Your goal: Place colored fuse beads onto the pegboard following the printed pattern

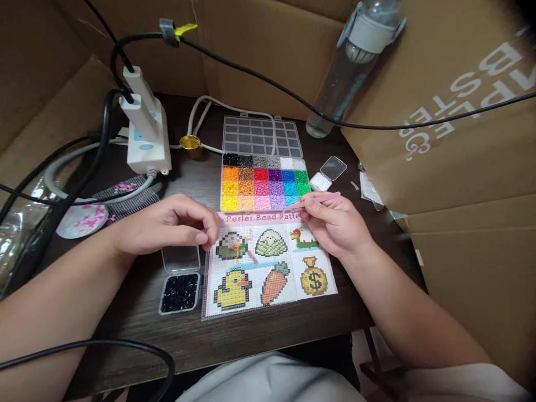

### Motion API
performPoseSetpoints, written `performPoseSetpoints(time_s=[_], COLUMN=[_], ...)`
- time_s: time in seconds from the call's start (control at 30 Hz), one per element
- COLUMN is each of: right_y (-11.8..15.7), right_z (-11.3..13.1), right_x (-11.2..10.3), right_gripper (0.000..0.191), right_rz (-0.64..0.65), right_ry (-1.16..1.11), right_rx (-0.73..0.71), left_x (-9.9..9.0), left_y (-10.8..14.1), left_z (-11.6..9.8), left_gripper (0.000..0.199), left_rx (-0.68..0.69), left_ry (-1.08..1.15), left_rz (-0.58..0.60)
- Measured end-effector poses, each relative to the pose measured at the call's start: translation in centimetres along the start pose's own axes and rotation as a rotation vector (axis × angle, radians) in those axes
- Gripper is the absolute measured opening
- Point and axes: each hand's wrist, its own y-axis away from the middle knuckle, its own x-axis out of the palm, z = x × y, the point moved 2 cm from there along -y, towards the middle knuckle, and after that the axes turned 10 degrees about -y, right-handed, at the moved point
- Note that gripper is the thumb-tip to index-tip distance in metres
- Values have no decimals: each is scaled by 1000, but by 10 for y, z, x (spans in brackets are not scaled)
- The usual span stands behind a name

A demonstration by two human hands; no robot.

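My right hand [335, 220] pinches pink tweezers [322, 199] above the top right of a pattern sheet, with their tip at the front edge of a bead box [221, 190]. The box has rows of beads in many colours, and its clear lid [262, 133] is folded back. My left hand [180, 223] is at the sheet's left edge, fingers loosely curled and thumb near them, with nothing visible in it. Between the hands lies the "Perler Bead Pattern" sheet [257, 262] under a clear pegboard [204, 304]. It shows a duck, a carrot, a money bag and other figures. Some beads seem to sit on the board.
A small case of black beads [180, 293] stands open at front left, one of white beads [321, 181] at right. A power strip [148, 142], cables, a gold round piece [191, 144], a white dish [81, 219] and a bottle [347, 78] surround them. Cardboard [473, 167] walls enclose the table.
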Motion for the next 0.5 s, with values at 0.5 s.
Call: performPoseSetpoints(time_s=[0.5], right_y=[4], right_z=[-5], right_x=[3], right_gripper=[16], right_rz=[23], right_ry=[-1], right_rx=[18], left_x=[3], left_y=[-2], left_z=[-4], left_gripper=[16], left_rx=[-36], left_ry=[-14], left_rz=[-14])
